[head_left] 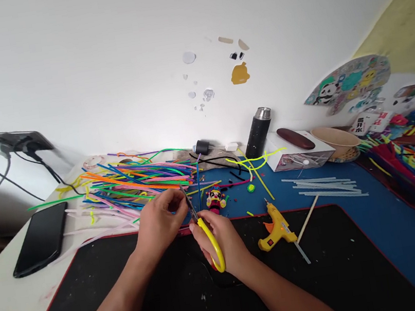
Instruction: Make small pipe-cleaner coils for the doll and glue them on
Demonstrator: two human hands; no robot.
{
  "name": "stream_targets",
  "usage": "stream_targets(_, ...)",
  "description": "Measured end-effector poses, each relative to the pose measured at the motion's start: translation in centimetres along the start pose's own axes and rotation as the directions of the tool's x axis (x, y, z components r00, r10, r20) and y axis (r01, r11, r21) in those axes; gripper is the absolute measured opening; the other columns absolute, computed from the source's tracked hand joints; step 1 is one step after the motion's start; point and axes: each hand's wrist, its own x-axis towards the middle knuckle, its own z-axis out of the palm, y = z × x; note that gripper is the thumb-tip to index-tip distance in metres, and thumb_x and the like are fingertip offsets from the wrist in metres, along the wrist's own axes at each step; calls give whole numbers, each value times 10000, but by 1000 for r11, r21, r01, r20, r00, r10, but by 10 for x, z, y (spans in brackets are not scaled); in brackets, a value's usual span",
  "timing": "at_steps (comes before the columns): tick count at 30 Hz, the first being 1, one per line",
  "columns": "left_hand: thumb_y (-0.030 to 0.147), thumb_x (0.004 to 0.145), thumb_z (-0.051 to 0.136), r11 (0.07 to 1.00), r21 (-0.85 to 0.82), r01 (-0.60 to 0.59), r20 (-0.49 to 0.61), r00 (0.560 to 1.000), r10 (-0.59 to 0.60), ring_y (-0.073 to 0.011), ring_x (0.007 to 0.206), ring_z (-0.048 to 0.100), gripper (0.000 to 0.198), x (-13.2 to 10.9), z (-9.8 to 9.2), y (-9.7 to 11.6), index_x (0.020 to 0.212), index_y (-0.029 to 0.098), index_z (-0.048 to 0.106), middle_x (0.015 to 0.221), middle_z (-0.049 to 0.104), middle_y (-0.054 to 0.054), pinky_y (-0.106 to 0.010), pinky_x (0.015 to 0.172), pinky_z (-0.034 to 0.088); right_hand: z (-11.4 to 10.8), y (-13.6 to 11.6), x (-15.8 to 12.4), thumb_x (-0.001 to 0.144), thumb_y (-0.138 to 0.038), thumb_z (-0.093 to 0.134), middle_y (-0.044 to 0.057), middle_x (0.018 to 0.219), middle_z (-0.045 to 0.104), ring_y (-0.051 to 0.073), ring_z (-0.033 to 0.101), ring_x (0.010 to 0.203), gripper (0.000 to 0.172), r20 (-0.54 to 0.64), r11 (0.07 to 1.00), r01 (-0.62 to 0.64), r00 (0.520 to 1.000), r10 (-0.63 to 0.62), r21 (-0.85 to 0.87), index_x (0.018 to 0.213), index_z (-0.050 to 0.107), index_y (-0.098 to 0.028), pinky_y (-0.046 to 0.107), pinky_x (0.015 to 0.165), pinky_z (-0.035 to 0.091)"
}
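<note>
My right hand point(227, 238) grips a pair of scissors point(213, 240) with yellow handles, its blades pointing up and to the left. Close beside the blade tips is my left hand point(162, 217), thumb and finger pinched together. Whatever lies between those fingertips is too small to make out. Just beyond my right hand, a small colourful figure point(214, 198) with a blue top and dark red lower part lies on the table. A blue pipe cleaner point(198, 183) runs away from me behind the blades.
A pile of coloured pipe cleaners point(118, 182) spreads at the left, near a black phone point(40, 237). On the right are a yellow glue gun point(276, 226), a wooden stick point(308, 218), clear glue sticks point(327, 187) and a black thermos point(258, 132). A black mat point(156, 308) lies under my arms.
</note>
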Motion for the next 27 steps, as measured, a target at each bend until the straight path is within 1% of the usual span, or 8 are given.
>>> stream_targets(4, 347, 883, 616, 996, -64, 57, -69, 996, -61, -168, 643, 644, 143, 2, -6, 1, 826, 231, 678, 725, 722, 8, -270, 643, 467, -4, -7, 3, 861, -596, 782, -108, 516, 526, 79, 411, 293, 446, -42, 997, 10, 999, -7, 74, 1005, 624, -205, 180, 293, 317)
stream_targets(8, 374, 882, 620, 982, -149, 118, -110, 985, -135, -174, 661, 650, 174, 5, -9, -2, 841, 223, 696, 750, 733, -5, -269, 650, 486, -28, -24, 5, 850, -660, 758, -72, 578, 600, 62, 412, 307, 505, -126, 993, 42, 992, -29, 109, 981, 608, -197, 172, 305, 309)
stream_targets(13, 395, 902, 628, 968, -205, 145, -122, 978, -172, -176, 685, 658, 197, 5, -7, -4, 852, 219, 701, 782, 742, -13, -267, 661, 494, -67, -45, -3, 920, -635, 705, -57, 600, 594, 65, 417, 347, 451, -231, 996, 85, 969, -87, -19, 868, 575, -207, 181, 342, 333)
stream_targets(15, 407, 907, 630, 963, -227, 143, -118, 978, -173, -175, 688, 653, 209, 5, -6, -3, 843, 220, 696, 782, 736, -12, -265, 659, 492, -81, -47, -3, 918, -631, 709, -63, 565, 559, 72, 423, 348, 466, -228, 992, 59, 970, -83, -108, 796, 549, -211, 189, 345, 328)
stream_targets(19, 417, 898, 649, 937, -306, 169, -109, 971, -211, -168, 681, 629, 213, 6, -6, -4, 837, 217, 691, 777, 711, -6, -264, 657, 480, -104, -41, 4, 901, -656, 708, -56, 655, 613, 103, 468, 366, 465, -192, 963, -51, 981, -1, -264, 972, 605, -208, 220, 361, 343)
stream_targets(21, 430, 887, 672, 906, -375, 199, -99, 963, -252, -162, 675, 607, 218, 7, -6, -7, 843, 217, 684, 769, 681, 4, -266, 654, 466, -111, -39, 8, 920, -623, 698, -30, 709, 662, 139, 553, 438, 467, -206, 885, -88, 979, -9, -458, 1108, 651, -198, 247, 427, 393)
stream_targets(24, 469, 877, 709, 839, -490, 237, -58, 951, -302, -157, 670, 574, 256, 9, -6, -12, 848, 217, 669, 757, 636, 18, -268, 644, 450, -115, -42, 14, 951, -500, 711, 54, 871, 770, 230, 722, 751, 385, -227, 619, -116, 969, -103, -777, 1190, 723, -198, 299, 640, 479)
stream_targets(27, 485, 876, 728, 792, -553, 259, -22, 946, -324, -156, 670, 558, 278, 10, -6, -16, 866, 214, 672, 752, 624, 19, -269, 638, 444, -116, -46, 18, 973, -459, 709, 103, 1017, 814, 280, 746, 939, 378, -246, 441, -175, 963, -109, -880, 1242, 747, -196, 326, 760, 480)
